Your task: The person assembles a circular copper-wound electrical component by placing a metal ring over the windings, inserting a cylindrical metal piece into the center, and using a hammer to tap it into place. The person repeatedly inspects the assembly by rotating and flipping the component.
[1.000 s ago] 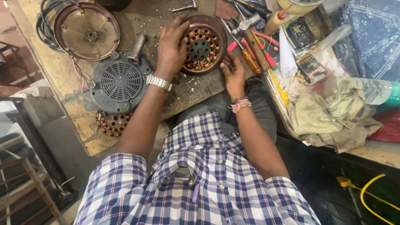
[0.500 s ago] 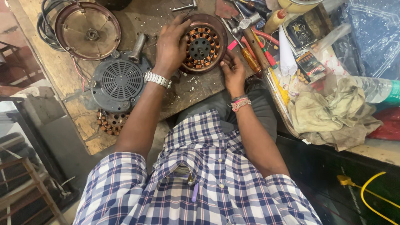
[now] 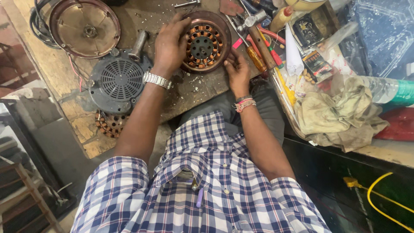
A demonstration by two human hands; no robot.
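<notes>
Copper-wound stator (image 3: 205, 43) — one, left hand (image 3: 171, 43) fingers clamped on rim, right hand (image 3: 236, 71) fingers touching edge.

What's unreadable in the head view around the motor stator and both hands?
- Left rim of the stator: covered by the left hand.
- Right hand fingertips: too small to tell whether they pinch anything.
- Second stator: partly hidden under the grey vented cover.
- Hammer and screwdrivers: overlapping, some cut off by the top edge.
</notes>
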